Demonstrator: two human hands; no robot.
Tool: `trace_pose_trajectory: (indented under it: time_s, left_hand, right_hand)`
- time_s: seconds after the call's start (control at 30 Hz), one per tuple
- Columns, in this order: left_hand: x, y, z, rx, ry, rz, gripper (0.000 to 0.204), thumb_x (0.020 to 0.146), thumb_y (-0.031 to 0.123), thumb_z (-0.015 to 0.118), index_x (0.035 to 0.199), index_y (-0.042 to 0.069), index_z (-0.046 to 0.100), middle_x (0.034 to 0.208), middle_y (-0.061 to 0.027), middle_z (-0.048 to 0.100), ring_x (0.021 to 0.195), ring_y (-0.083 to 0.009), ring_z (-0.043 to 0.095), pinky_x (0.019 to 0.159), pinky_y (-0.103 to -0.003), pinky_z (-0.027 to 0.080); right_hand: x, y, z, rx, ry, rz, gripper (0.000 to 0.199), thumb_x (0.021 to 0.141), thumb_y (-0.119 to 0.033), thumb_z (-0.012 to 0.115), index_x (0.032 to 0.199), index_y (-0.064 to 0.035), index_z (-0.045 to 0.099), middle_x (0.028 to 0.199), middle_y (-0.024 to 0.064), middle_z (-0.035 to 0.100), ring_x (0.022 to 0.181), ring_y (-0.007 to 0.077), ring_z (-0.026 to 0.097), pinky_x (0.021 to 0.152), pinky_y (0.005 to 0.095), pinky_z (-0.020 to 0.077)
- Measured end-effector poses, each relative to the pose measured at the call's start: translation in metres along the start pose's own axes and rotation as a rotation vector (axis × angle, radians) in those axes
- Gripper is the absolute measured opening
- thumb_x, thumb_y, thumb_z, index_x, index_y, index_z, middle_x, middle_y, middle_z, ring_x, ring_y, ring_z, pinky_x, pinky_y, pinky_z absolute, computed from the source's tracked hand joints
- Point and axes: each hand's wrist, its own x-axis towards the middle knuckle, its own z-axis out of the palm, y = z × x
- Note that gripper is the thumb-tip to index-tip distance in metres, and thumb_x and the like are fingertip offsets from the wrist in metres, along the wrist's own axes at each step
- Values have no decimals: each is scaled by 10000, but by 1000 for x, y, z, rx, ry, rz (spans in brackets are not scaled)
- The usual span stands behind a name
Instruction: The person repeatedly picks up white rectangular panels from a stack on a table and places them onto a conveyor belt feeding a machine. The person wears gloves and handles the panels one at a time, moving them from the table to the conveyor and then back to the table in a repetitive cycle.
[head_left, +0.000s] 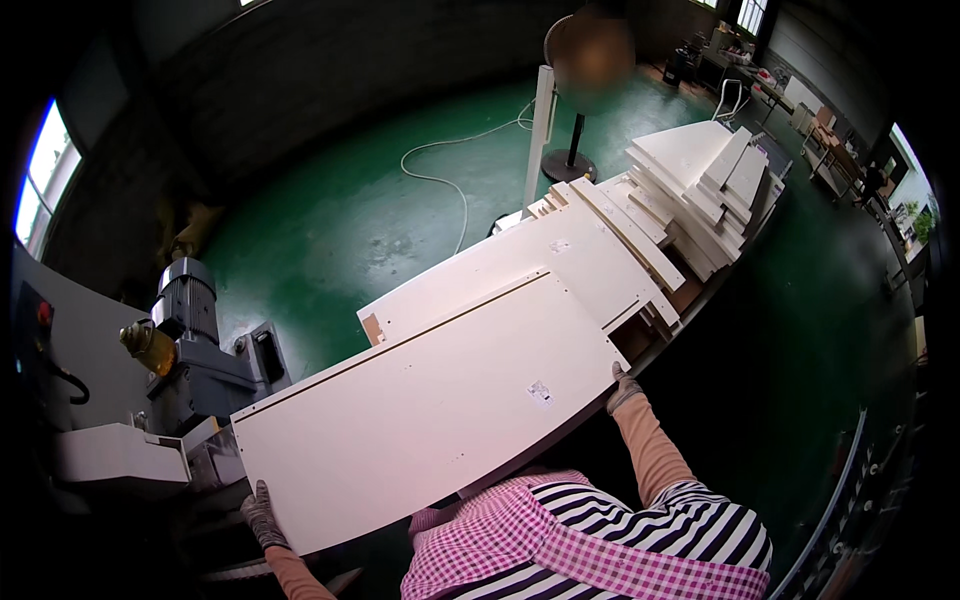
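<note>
A long white panel (420,400) lies across in front of me, with a dark groove along its far side, small drilled holes and a small label. My left hand (262,515), in a grey glove, grips its left end, thumb on the top face and the other fingers hidden beneath. My right hand (625,388), gloved too, clasps the near right corner, thumb uppermost. Beyond the panel's far right side, another white panel (490,255) lies partly overlapped by it.
Several white boards (690,170) are stacked unevenly to the far right. A grey machine with a motor (187,300) stands at left. On the green floor (350,210) are a pale hose (440,172) and a pedestal fan (568,165). A metal rail (835,500) runs along the right.
</note>
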Motion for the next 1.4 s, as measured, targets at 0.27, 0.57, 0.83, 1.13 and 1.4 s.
trace_pose_trajectory:
  time_s: [0.27,0.57,0.83,1.13,1.4]
  left_hand:
    - [-13,50,104,149,-93,-33,500,845,461,598,742,-28,628,635,-96,601,569,-176,517,553,-345,421]
    - [-57,119,229,178,-361,12,453,873,420,565,942,-22,634,860,-114,662,761,-226,606,726,-327,469]
    - [-80,208,266,-528,-370,-150,301,864,180,593,1058,-49,616,961,-97,669,802,-179,616,746,-296,481]
    - [-88,228,272,-689,-396,-63,262,837,81,580,1084,-2,610,963,-100,668,825,-177,618,761,-308,481]
    - [-95,255,279,-726,-418,-84,268,837,84,575,1089,-2,599,1003,-120,659,882,-199,622,795,-313,476]
  right_hand:
    - [18,-67,22,-312,160,-158,461,837,-197,651,1240,-73,465,1263,110,499,1097,273,505,915,494,413]
    - [-18,-46,51,-1609,11,-846,875,695,-424,722,1406,-135,302,1480,193,170,1361,361,182,1095,406,235]
    - [-26,-76,79,-1981,70,-701,849,722,-565,643,1419,-231,291,1514,109,117,1387,357,77,1113,480,101]
    - [-11,-89,93,-1924,139,-713,843,698,-490,715,1405,-244,326,1508,107,145,1389,328,96,1110,486,133]
    - [36,-102,82,-1878,97,-819,809,714,-385,737,1398,-210,342,1500,138,151,1373,357,152,1106,447,210]
